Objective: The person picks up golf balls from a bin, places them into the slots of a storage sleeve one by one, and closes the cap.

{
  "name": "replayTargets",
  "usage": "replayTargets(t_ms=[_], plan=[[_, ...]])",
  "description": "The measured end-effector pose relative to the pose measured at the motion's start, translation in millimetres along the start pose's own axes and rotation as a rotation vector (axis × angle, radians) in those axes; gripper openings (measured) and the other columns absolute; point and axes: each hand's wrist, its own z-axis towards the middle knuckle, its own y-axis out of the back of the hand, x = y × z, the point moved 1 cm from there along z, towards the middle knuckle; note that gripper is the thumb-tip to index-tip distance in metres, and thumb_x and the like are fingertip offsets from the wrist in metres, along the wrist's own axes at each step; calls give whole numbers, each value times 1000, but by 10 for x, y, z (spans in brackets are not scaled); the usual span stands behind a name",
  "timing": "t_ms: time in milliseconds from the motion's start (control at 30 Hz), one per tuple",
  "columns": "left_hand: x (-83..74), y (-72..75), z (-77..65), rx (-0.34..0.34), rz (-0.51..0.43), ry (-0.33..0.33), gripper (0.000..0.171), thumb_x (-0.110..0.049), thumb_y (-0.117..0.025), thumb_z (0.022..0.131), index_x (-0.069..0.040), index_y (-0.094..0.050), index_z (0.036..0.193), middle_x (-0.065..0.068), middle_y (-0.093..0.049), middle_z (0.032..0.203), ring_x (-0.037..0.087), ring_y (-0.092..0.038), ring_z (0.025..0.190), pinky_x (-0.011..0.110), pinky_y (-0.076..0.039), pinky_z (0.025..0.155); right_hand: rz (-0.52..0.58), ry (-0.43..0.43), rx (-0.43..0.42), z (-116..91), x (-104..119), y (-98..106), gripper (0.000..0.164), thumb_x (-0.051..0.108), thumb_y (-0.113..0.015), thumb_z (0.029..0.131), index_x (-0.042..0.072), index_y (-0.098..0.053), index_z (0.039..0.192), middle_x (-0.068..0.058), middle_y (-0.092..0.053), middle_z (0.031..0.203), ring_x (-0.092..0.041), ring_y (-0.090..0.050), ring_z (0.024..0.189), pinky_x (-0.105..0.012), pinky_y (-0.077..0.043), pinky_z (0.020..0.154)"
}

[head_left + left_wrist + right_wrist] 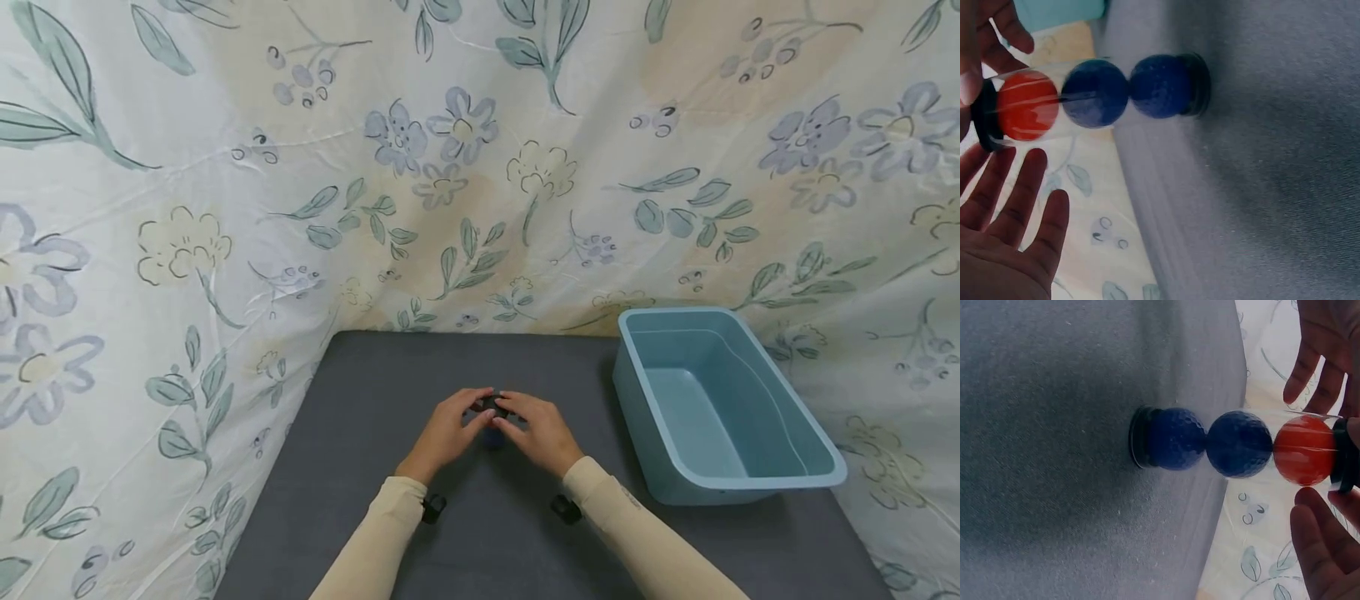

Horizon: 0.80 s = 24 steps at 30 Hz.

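Observation:
A clear tube (pixel 1110 125) stands on the table on its black base (pixel 1140 437). Inside it are two blue golf balls (pixel 1238 444) below an orange-red golf ball (pixel 1027 105). A black cap (pixel 495 405) closes the top end. My left hand (pixel 447 430) and right hand (pixel 546 432) meet around this cap from both sides, thumbs toward me and index fingers on the far side. Both hands pinch the cap between thumb and fingers, while the other fingers spread loosely beside the tube.
A light blue plastic bin (pixel 652 400) stands on the right side of the dark grey table (pixel 360 417). Floral cloth (pixel 465 167) hangs behind the table and along its sides. Black wrist cameras (pixel 433 508) sit under both sleeves.

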Motion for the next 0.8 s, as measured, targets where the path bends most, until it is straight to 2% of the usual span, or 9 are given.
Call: replayTargets(t_ms=[133,233,400,500,633,800], plan=[[32,-23,-30,4,-6,7,42,-33,-60,106,-19,-60,146,3,-65,139,18,-68,113,43,-57,100,63,-26,-9,-35,11,-28,39,21,-78,94,8,-72,131,-12,-67,140,-26,-74,111,-35,-63,82],[46,-28,-43,-4,-21,8,42,-32,-60,106,-20,-60,146,3,-65,138,18,-68,112,45,-57,99,62,-30,-32,-62,18,-76,40,22,-75,96,8,-70,134,-11,-65,144,-28,-71,118,-37,-63,85],[36,-16,-60,-14,-14,-19,41,-29,-63,105,-16,-62,144,5,-67,136,19,-69,112,44,-59,96,-63,35,-85,-152,5,-190,41,24,-67,103,9,-64,141,-7,-60,150,-25,-66,127,-41,-59,97],[15,-23,-47,-10,22,-36,41,-29,-62,106,-14,-62,144,5,-67,135,19,-70,112,42,-60,94,-137,57,-98,-225,-45,-248,45,26,-64,105,12,-59,147,-4,-56,154,-24,-65,128,-40,-59,96],[-2,-60,-54,-21,34,-57,42,-29,-60,107,-12,-60,146,8,-66,137,22,-70,115,43,-59,95,-188,80,-99,-301,-76,-276,52,25,-67,103,14,-53,152,-3,-51,159,-24,-65,129,-40,-60,94],[5,-98,-88,-56,69,-44,43,-32,-58,107,-15,-60,147,6,-66,138,20,-69,113,40,-59,95,-197,91,-60,-311,-43,-231,60,29,-70,101,11,-50,154,-7,-47,162,-25,-62,133,-42,-58,98]])
